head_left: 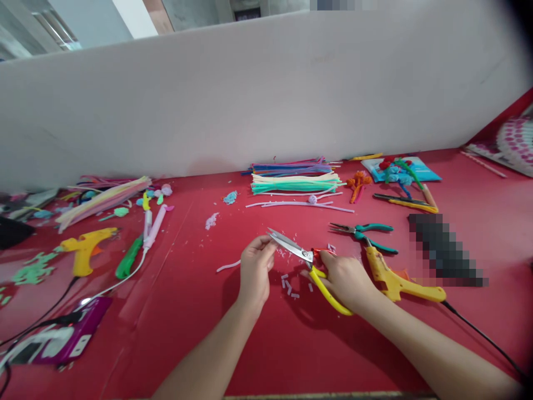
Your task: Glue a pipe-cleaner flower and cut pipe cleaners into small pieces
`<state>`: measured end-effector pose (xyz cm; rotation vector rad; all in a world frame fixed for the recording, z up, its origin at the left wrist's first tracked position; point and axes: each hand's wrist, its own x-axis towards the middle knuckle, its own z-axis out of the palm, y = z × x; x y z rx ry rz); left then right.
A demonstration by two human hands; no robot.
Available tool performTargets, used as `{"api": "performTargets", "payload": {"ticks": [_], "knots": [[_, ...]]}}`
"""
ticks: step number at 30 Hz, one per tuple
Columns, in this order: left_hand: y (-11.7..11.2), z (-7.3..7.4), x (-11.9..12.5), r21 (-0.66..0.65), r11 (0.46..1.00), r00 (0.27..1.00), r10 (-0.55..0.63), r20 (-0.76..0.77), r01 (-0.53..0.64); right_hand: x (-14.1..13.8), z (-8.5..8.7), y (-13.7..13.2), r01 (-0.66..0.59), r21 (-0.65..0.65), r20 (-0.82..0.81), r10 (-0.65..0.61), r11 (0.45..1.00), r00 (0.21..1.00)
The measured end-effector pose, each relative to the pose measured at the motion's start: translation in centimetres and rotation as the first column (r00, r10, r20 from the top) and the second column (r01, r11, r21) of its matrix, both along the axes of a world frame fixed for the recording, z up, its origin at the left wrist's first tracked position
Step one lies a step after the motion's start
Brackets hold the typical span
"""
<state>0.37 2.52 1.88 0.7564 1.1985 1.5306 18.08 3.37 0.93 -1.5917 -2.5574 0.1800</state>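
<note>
My right hand (347, 280) grips scissors (293, 247) with a red and a yellow handle. Their silver blades point left, and the tips reach my left hand (255, 272). Thumb and fingers of that left hand are pinched together on a lilac pipe cleaner (228, 266), whose tail sticks out to the left. The pinched end of it is hidden by the fingers and blades. Short lilac cut pieces (288, 286) lie on the red table (266, 355) between and below my hands.
Bundles of pipe cleaners (295, 183) lie by the white partition (250, 100). Teal-handled pliers (366, 229) and a yellow glue gun (400, 280) are on the right. Another yellow glue gun (85, 250), a pink tool (156, 228) and a purple phone (83, 333) lie left, with cords across the table.
</note>
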Motion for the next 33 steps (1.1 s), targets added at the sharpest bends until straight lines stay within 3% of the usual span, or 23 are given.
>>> {"api": "performTargets", "payload": {"ticks": [25, 30, 33], "knots": [[0.0, 0.4, 0.1, 0.011, 1.0, 1.0, 0.015, 0.0, -0.015, 0.2, 0.1, 0.1, 0.025, -0.031, -0.028, -0.026, 0.999, 0.999], [-0.1, 0.4, 0.3, 0.015, 0.997, 0.997, -0.074, -0.004, 0.074, 0.2, 0.8, 0.5, 0.141, -0.019, -0.065, -0.142, 0.99, 0.988], [-0.2, 0.3, 0.5, -0.031, 0.985, 0.986, -0.169, -0.011, 0.168, 0.2, 1.0, 0.8, 0.142, -0.085, -0.187, -0.156, 0.986, 0.97]]}}
